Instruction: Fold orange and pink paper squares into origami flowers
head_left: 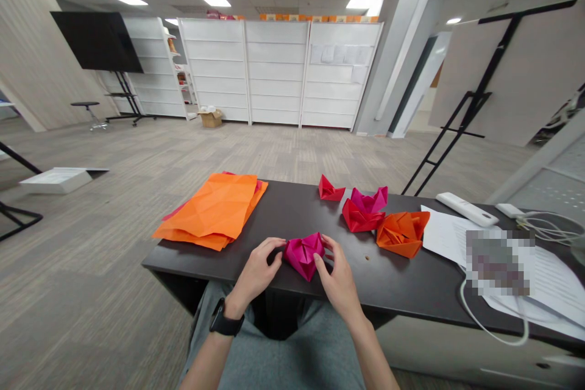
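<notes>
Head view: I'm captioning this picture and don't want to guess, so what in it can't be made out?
In the head view:
Folded magenta paper piece: its underside, turned away from the camera.
Flat stack of orange and pink paper sheets: most lower sheets, covered by the top orange one.
White printed papers: text too small to read; part masked by a pixelated patch.
Large pale board on a black stand: far end, cut off by the right edge.

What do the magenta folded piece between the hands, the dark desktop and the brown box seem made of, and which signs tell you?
Magenta folded piece: probably paper with a slight sheen; it shows crisp creases and flat facets.
Dark desktop: perhaps laminated board, smooth and softly reflective.
Brown box: likely matte cardboard, from its dull sides.
</notes>
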The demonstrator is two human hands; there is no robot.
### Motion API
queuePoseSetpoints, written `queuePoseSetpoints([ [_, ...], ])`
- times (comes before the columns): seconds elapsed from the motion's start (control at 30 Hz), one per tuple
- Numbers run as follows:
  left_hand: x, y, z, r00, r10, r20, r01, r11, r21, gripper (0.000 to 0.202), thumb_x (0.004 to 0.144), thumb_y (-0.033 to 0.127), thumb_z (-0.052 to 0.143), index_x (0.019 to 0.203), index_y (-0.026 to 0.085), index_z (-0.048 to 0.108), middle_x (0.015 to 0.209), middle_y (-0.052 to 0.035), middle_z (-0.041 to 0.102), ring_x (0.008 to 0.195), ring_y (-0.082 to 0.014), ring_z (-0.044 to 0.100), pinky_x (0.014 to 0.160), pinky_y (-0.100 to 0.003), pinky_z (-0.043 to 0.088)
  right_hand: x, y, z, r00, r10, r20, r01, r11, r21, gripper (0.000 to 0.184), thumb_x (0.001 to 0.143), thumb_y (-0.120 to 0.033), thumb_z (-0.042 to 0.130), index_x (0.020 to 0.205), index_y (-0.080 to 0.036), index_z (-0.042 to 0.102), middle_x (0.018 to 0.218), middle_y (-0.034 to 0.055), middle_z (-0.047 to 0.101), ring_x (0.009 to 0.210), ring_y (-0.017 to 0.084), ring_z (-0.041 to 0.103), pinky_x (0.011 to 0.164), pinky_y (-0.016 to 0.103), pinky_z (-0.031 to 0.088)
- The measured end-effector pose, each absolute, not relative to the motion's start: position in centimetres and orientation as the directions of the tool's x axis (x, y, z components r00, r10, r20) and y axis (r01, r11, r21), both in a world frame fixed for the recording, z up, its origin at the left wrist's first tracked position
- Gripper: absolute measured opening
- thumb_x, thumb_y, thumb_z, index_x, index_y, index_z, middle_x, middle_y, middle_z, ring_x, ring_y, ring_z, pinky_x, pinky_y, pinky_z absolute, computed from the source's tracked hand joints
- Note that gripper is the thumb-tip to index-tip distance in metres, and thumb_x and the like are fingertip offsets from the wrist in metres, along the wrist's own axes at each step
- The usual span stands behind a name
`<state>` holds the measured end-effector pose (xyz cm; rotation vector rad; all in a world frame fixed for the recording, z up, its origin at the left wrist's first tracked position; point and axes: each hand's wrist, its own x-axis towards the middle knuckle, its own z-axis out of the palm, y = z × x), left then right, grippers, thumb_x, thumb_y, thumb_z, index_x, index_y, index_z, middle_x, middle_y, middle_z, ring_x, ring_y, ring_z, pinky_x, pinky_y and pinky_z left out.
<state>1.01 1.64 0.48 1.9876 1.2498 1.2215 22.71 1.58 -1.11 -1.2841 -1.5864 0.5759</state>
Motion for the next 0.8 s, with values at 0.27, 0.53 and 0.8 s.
queuePoseSetpoints([
  [0.27, 1.08, 1.62, 0.38, 0.162, 0.909, 0.383, 0.419, -0.415, 0.807, 0.032, 0.092, 0.015, 0.050, 0.121, 0.024, 0.061, 0.121, -0.0048, 0.066, 0.113, -0.0196, 0.063, 0.102, -0.037, 0.049, 22.83, 1.46, -0.61, 0.012, 0.921, 0.391, 0.435, 0.347, -0.831, 0.033, 0.095, -0.037, 0.049, 0.125, -0.023, 0.053, 0.127, 0.0107, 0.060, 0.117, 0.026, 0.059, 0.097, 0.046, 0.052],
  [0.53, 1.35, 1.57, 0.66, 0.182, 0.927, 0.329, 0.342, -0.373, 0.863, 0.035, 0.096, 0.027, 0.051, 0.130, 0.024, 0.058, 0.128, -0.0056, 0.065, 0.112, -0.0193, 0.065, 0.099, -0.036, 0.053, 22.56, 1.06, -0.22, 0.018, 0.934, 0.357, 0.493, 0.302, -0.816, 0.032, 0.093, -0.039, 0.052, 0.120, -0.022, 0.056, 0.121, 0.0108, 0.064, 0.112, 0.027, 0.061, 0.095, 0.048, 0.051],
  [0.8, 1.40, 2.25, 0.07, 0.123, 0.933, 0.339, 0.291, -0.361, 0.886, 0.024, 0.094, 0.021, 0.053, 0.114, 0.022, 0.066, 0.113, -0.0052, 0.071, 0.105, -0.0198, 0.068, 0.095, -0.034, 0.055, 22.60, 1.40, -0.80, 0.039, 0.941, 0.337, 0.579, 0.254, -0.775, 0.040, 0.093, -0.042, 0.051, 0.127, -0.022, 0.055, 0.113, 0.0103, 0.068, 0.106, 0.028, 0.063, 0.094, 0.048, 0.050],
])
